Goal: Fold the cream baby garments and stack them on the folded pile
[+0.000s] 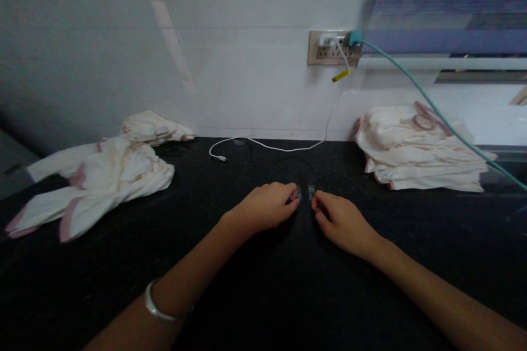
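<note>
My left hand point(267, 207) and my right hand point(340, 222) rest palm down on the black counter point(247, 285), fingertips almost meeting at the middle. Between the fingertips lie two small grey pieces point(305, 192); each hand touches or pinches one, though what they are is too small to tell. A silver bangle point(158, 307) sits on my left wrist. A loose pile of white and pink garments point(102, 175) lies to the far left. A folded stack of the same cloth point(420, 148) sits to the right by the wall.
A wall socket point(333, 47) holds a white charger with its cable point(267, 145) trailing onto the counter, and a teal plug with a teal cord point(453, 131) running off right over the folded stack. A window ledge is at the upper right.
</note>
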Motion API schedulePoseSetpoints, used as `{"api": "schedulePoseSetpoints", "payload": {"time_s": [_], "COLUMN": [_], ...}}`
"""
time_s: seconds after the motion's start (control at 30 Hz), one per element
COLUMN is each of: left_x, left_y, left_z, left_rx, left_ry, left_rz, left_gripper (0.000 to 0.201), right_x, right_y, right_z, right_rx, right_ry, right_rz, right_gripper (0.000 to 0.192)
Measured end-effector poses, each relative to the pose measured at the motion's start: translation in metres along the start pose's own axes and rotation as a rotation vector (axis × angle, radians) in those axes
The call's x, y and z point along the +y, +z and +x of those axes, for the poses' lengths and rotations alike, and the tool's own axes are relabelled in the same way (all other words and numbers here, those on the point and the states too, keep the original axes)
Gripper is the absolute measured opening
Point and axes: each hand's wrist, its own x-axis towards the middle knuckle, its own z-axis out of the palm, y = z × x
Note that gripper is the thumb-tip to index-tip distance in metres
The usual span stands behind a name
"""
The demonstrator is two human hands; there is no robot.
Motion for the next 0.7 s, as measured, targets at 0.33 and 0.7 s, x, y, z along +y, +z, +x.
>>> {"api": "schedulePoseSetpoints", "payload": {"time_s": [0.33,0.7], "left_x": [-0.081,-0.169], "left_y": [-0.027,-0.017], "left_z": [-0.007,-0.033], "left_rx": [0.23,0.559], "left_ry": [-0.648,-1.053], "left_rz": [0.163,0.127], "left_gripper": [0.044,0.051], "right_x": [0.006,0.008], "right_y": [0.001,0.003], "right_z": [0.0,-0.001], "right_rx": [-0.023,-0.043], "right_ry": [-0.007,-0.017], "right_rz": [0.0,0.002], "right_gripper": [0.01,0.011]}}
